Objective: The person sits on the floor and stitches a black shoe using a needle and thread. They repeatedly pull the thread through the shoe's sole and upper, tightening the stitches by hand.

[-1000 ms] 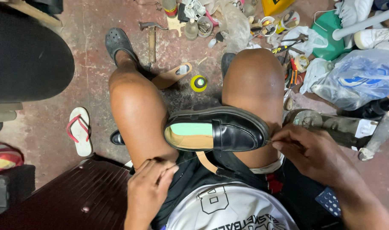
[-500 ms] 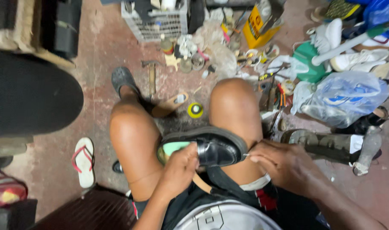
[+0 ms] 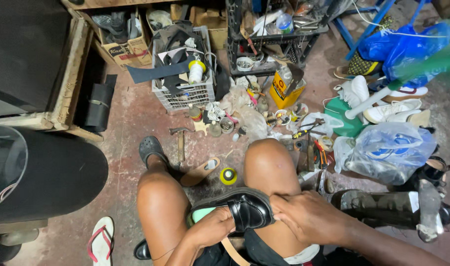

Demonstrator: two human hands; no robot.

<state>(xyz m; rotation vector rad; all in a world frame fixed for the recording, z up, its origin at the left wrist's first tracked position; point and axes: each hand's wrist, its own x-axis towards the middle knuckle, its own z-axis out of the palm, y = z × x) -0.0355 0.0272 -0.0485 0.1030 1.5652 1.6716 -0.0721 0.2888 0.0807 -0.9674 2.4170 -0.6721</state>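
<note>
- Flip-flop, white with red straps, on the floor at far left, well apart from the work; no hazard to it.
- Left hand clenched over the heel end of the black loafer, thumb side near the green insole showing at the shoe's opening. Judgement: the grasp covers only 1 end, so a hard pull from the other side could twist the shoe out of it.
- Black loafer lying across the lap, between the 2 bare knees, resting against the right thigh. Judgement: it has no flat bearing surface beneath; if either knee shifts, it may roll forward and drop to the floor.
- Hammer, tan sole piece and yellow-rimmed tin on the floor just ahead of the knees. Judgement: a falling shoe would land among them and could tip the tin.
- Right hand closed on the toe end of the loafer, fingers curled at its edge; whether a small tool or thread is pinched there cannot be told. Judgement: any sharp tool hidden in it would point toward the left hand.
- Pliers and other hand tools near the right knee, beside a plastic bag of shoes. Judgement: reaching there blind risks snagging.
</note>
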